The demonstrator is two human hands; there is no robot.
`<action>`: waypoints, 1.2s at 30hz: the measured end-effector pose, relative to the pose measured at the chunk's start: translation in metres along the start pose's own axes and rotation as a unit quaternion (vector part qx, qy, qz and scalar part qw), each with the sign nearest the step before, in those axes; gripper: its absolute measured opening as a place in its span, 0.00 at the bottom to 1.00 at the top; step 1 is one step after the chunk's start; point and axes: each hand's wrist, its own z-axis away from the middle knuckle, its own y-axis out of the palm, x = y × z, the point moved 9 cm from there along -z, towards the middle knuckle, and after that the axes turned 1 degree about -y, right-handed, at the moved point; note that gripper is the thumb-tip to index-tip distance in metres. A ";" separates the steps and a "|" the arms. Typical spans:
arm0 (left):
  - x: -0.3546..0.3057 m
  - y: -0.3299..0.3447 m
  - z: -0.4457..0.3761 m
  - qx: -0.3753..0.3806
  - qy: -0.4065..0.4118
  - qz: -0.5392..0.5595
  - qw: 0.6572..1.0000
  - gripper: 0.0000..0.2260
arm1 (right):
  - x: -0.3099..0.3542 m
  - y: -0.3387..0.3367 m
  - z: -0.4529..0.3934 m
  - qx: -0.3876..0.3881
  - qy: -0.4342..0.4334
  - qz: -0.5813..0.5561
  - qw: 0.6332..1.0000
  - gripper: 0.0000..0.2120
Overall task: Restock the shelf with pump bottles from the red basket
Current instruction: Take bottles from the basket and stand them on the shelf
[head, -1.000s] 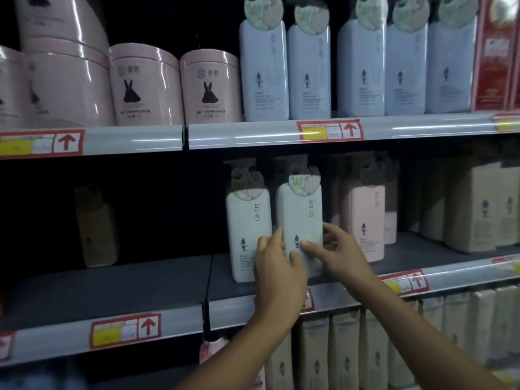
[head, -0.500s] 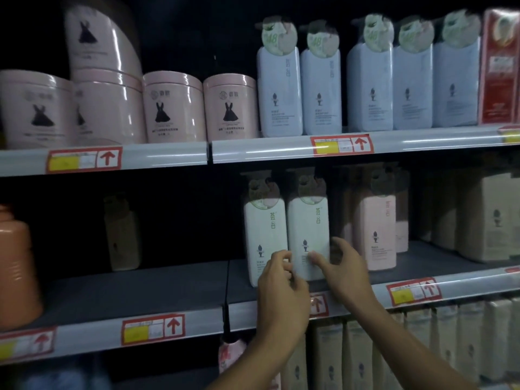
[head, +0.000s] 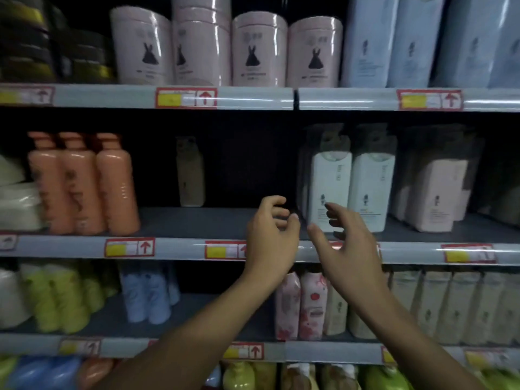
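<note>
Both hands empty, left hand [head: 271, 232] loosely curled, right hand [head: 344, 243] spread, mid-frame by two white rectangular pump bottles [head: 349, 190]; fetch next bottle, set upright alongside.

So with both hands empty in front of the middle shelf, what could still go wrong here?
1. The left hand and right hand hover close to the two white pump bottles standing at the shelf's front edge; a careless swipe could tip one off.
2. The shelf is dim, so the lone tan bottle further back could get bumped when the gap beside it is filled.
</note>
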 end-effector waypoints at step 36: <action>0.433 -0.186 0.274 0.470 -0.325 -0.482 0.664 0.19 | -0.126 0.299 0.342 0.612 0.030 0.138 0.778 0.29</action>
